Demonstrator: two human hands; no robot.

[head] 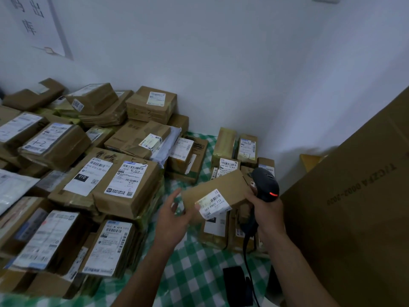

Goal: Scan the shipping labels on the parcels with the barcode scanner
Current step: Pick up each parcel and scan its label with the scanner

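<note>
I hold a small brown parcel (218,188) in the air over the green checked tablecloth (194,269). My left hand (174,214) grips its lower left edge, fingers under it and thumb up beside it. A white shipping label (213,203) with a barcode wraps the parcel's near corner and faces me. My right hand (269,210) grips the handle of a black barcode scanner (265,183), whose head rises just right of the parcel with a red light glowing on it. The scanner's cable (249,260) hangs down to the table.
Several labelled parcels are piled at the left (115,180) and back left (152,103). A smaller group (234,160) stands by the wall behind the scanner. A large cardboard box (358,218) fills the right side. A black object (235,284) lies at the near edge.
</note>
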